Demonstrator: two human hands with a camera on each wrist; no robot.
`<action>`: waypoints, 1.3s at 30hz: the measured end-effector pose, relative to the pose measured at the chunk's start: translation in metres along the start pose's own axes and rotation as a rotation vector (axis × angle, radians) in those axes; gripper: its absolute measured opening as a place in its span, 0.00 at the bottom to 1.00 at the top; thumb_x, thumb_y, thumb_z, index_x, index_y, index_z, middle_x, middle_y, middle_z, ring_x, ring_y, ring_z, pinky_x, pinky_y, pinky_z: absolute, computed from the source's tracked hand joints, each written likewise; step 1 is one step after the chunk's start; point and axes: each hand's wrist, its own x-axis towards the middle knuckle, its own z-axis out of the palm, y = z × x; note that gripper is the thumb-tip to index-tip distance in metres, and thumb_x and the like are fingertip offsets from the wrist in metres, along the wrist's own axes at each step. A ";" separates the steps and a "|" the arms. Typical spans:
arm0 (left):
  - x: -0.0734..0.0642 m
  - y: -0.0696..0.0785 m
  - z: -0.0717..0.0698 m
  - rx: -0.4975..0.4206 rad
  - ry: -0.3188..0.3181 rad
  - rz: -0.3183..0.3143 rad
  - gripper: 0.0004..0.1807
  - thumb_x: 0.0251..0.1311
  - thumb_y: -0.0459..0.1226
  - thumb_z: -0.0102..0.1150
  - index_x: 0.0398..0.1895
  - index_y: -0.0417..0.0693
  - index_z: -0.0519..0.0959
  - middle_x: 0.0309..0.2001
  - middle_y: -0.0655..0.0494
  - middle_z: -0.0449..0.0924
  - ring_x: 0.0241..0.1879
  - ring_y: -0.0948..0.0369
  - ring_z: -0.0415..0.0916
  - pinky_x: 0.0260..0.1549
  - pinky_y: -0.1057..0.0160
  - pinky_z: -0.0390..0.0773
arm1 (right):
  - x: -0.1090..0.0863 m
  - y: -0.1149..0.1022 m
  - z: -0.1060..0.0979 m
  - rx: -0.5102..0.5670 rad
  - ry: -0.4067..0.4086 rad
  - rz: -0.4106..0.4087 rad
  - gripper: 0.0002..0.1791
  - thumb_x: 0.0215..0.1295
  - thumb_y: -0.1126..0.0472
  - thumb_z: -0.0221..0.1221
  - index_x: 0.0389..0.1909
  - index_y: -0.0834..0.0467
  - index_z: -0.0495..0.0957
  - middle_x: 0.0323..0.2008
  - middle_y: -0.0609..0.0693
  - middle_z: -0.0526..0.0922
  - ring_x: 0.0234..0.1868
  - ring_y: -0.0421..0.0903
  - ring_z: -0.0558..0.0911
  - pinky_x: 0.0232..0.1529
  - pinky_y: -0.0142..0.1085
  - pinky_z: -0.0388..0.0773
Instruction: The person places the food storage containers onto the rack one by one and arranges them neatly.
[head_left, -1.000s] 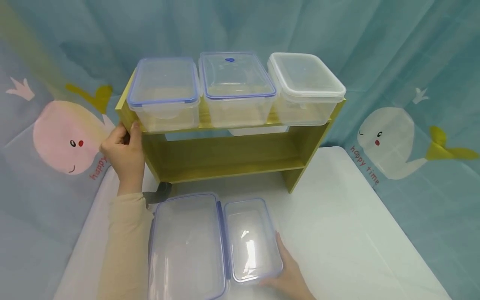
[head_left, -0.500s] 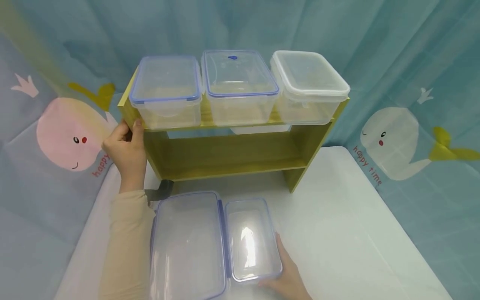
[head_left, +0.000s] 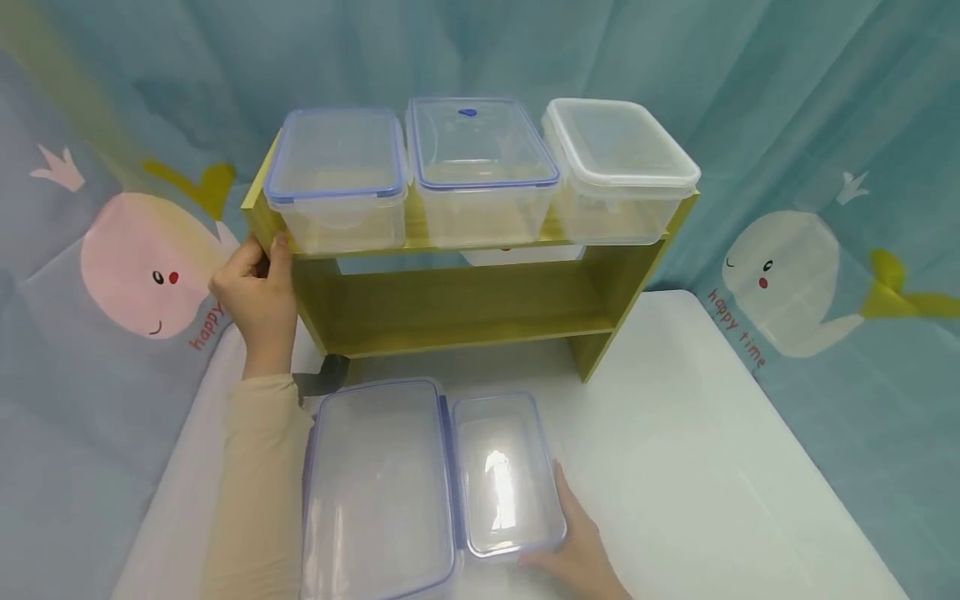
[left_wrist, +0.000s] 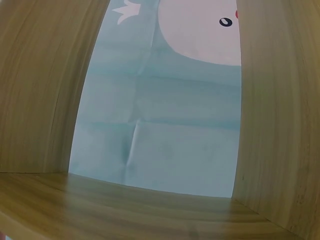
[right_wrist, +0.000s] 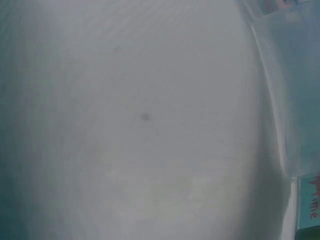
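Only head view, left hand (head_left: 260, 302) gripping shelf (head_left: 465, 307), right hand (head_left: 576, 550) touching box (head_left: 498, 442)

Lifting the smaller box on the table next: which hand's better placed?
Probably the right hand: its fingers are at the near right corner of the smaller box. The left hand grips the shelf at its left side, away from the box.

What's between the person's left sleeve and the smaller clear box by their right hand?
In the head view, a larger blue-rimmed clear box lies between the left sleeve and the smaller box, which the right hand holds.
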 end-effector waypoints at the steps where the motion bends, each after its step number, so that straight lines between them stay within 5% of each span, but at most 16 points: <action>1: 0.000 -0.001 0.000 0.001 0.003 0.002 0.16 0.55 0.37 0.60 0.14 0.37 0.73 0.15 0.66 0.67 0.16 0.71 0.60 0.19 0.74 0.59 | 0.001 -0.002 -0.002 0.011 -0.007 0.015 0.73 0.20 0.39 0.76 0.74 0.54 0.48 0.68 0.56 0.61 0.64 0.57 0.65 0.58 0.52 0.64; 10: 0.002 -0.001 0.000 -0.001 0.001 0.007 0.17 0.55 0.37 0.60 0.21 0.27 0.75 0.16 0.66 0.69 0.16 0.71 0.61 0.20 0.74 0.60 | 0.007 -0.025 -0.022 0.043 0.008 0.142 0.63 0.28 0.56 0.77 0.71 0.61 0.54 0.64 0.66 0.62 0.63 0.67 0.63 0.58 0.56 0.60; 22: 0.001 -0.002 0.000 -0.014 -0.014 0.011 0.15 0.56 0.36 0.59 0.26 0.27 0.79 0.20 0.68 0.72 0.19 0.71 0.66 0.22 0.75 0.65 | 0.005 -0.046 -0.028 0.249 0.081 0.186 0.58 0.36 0.68 0.73 0.72 0.56 0.54 0.68 0.59 0.57 0.67 0.62 0.57 0.60 0.53 0.57; 26: 0.001 -0.002 -0.001 -0.016 -0.010 0.003 0.16 0.56 0.37 0.60 0.26 0.27 0.79 0.21 0.67 0.74 0.19 0.70 0.67 0.23 0.75 0.66 | 0.004 -0.051 -0.030 0.310 0.100 0.199 0.56 0.38 0.70 0.72 0.72 0.52 0.55 0.69 0.55 0.58 0.67 0.55 0.59 0.60 0.49 0.59; 33: 0.001 -0.001 0.000 -0.023 0.002 -0.011 0.15 0.56 0.36 0.60 0.24 0.29 0.79 0.21 0.64 0.75 0.19 0.70 0.66 0.23 0.75 0.66 | 0.007 -0.048 -0.031 0.408 0.084 0.112 0.53 0.41 0.71 0.70 0.71 0.52 0.57 0.67 0.59 0.60 0.61 0.27 0.63 0.56 0.25 0.62; 39: 0.000 0.000 0.000 -0.025 -0.004 -0.002 0.13 0.56 0.37 0.60 0.21 0.34 0.79 0.20 0.65 0.74 0.19 0.70 0.66 0.22 0.74 0.66 | 0.007 -0.042 -0.032 0.419 0.071 0.130 0.49 0.47 0.66 0.69 0.71 0.50 0.57 0.68 0.56 0.59 0.61 0.25 0.60 0.56 0.23 0.59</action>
